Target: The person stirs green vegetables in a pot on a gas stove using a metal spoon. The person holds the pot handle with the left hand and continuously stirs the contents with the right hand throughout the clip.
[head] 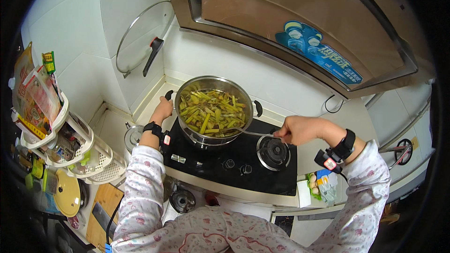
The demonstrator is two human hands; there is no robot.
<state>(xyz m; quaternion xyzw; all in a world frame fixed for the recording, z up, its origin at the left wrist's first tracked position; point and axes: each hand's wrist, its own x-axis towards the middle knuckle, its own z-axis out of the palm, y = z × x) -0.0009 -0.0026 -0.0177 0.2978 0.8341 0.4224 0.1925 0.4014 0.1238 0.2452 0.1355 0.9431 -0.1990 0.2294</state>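
A large stainless steel pot point(204, 140) stands over the left side of a black glass gas hob point(214, 179). Cut green-yellow vegetable stalks point(211, 110) fill much of it. My left hand point(163, 109) grips the black side handle point(169, 95) at the pot's left. In my right hand point(302, 130) is a metal utensil point(258, 134) with a long handle; its far end is among the stalks, so its head is hidden. The pot's right handle point(258, 108) is free. Below my right hand lies the bare right burner point(274, 150).
A glass lid point(144, 38) with a black handle rests against the tiled wall. Overhead juts a brown range hood point(281, 10). On the left are a white tiered rack point(84, 147), a small lidded pot point(134, 137) and a cutting board point(102, 211) with a cleaver point(102, 214). Eggs point(313, 182) sit at right.
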